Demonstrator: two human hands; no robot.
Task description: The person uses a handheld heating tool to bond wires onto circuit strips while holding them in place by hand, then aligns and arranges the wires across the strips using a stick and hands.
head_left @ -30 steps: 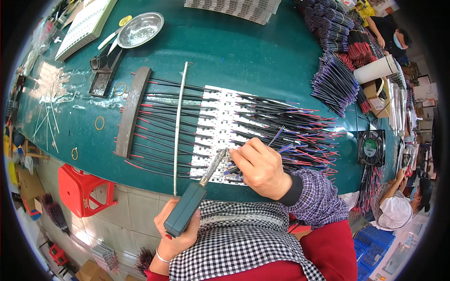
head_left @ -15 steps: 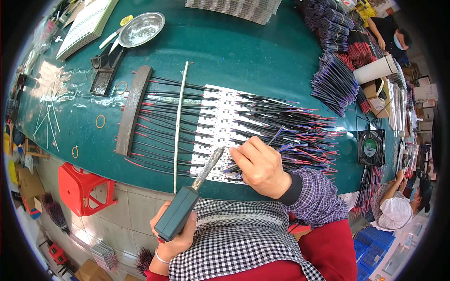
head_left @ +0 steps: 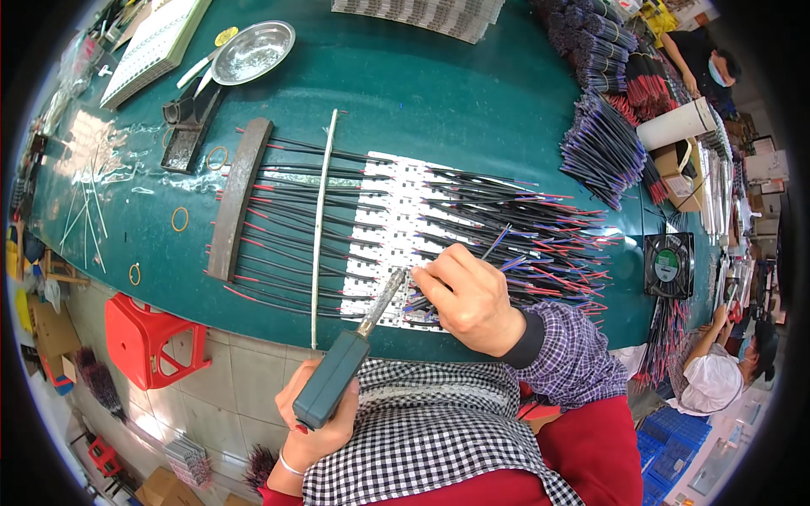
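My left hand [head_left: 321,444] is wrapped round the dark green handle of a soldering iron [head_left: 332,381]. The iron's metal barrel slants up to the right, its tip close to my right fingertips. My right hand [head_left: 466,302] is pinched over a white board panel [head_left: 409,173], seemingly on a wire end, though the fingers mostly cover it. Black wires [head_left: 498,202] with red and blue ends fan out from the panel's right side. More black wires run left from it, beneath a thin pale stick [head_left: 322,219] and a dark flat bar [head_left: 241,198].
Behind the left end stand a metal bowl [head_left: 253,53] and a dark tray [head_left: 187,139]. Wire bundles [head_left: 601,152] and a small fan [head_left: 667,266] lie to the right. A red stool [head_left: 139,341] stands below the table's left edge. Two other people are at the far right.
The soldering iron and my left hand have shifted slightly right, with the handle a little more upright. My right hand has barely moved.
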